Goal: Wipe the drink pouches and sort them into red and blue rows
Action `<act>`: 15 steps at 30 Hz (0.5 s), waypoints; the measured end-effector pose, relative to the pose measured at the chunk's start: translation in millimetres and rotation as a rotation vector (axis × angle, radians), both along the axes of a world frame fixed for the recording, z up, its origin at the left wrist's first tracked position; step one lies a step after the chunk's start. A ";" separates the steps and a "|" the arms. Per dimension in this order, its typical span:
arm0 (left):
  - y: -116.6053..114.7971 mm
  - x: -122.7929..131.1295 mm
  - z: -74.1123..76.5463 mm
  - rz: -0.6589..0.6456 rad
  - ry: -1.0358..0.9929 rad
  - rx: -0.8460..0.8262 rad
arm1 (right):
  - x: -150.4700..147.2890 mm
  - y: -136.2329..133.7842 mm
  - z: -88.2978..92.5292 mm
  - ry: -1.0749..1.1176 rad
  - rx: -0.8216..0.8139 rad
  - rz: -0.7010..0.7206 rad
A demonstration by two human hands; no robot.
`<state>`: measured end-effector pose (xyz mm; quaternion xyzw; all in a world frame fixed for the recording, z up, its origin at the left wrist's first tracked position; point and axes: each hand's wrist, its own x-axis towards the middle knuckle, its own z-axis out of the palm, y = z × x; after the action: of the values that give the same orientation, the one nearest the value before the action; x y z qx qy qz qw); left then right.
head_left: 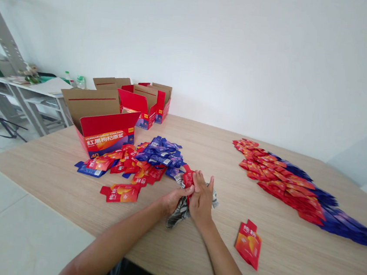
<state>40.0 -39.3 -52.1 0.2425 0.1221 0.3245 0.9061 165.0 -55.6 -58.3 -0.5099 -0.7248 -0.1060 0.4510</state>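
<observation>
My left hand (173, 200) is closed, its thumb pressed on a red pouch (188, 178) just above the table. My right hand (200, 198) lies over the same pouch, its fingers pressed down together with a grey striped cloth (179, 213) under them. The cloth is crumpled around the pouch and sticks out on both sides of my hands. Most of the pouch is hidden by my fingers. Close by on the left is a loose heap of blue pouches (164, 153) and red pouches (128, 160). A single red pouch (248, 243) lies flat right of my hands.
Overlapping rows of red pouches (284, 178) and blue pouches (348, 222) stretch along the right of the wooden table (183, 260). Open red cartons (108, 136) stand at the back left. A white wall (243, 65) rises behind. Further left are grey desks (40, 96).
</observation>
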 end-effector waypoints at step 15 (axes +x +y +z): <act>28.3 -11.3 30.0 0.322 0.218 -0.280 | 35.1 12.1 9.4 0.432 -0.223 -0.308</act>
<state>28.7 -11.0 -22.1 0.1257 0.2999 0.4166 0.8490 200.1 -43.5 -48.9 -0.6711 -0.5331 0.0181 0.5148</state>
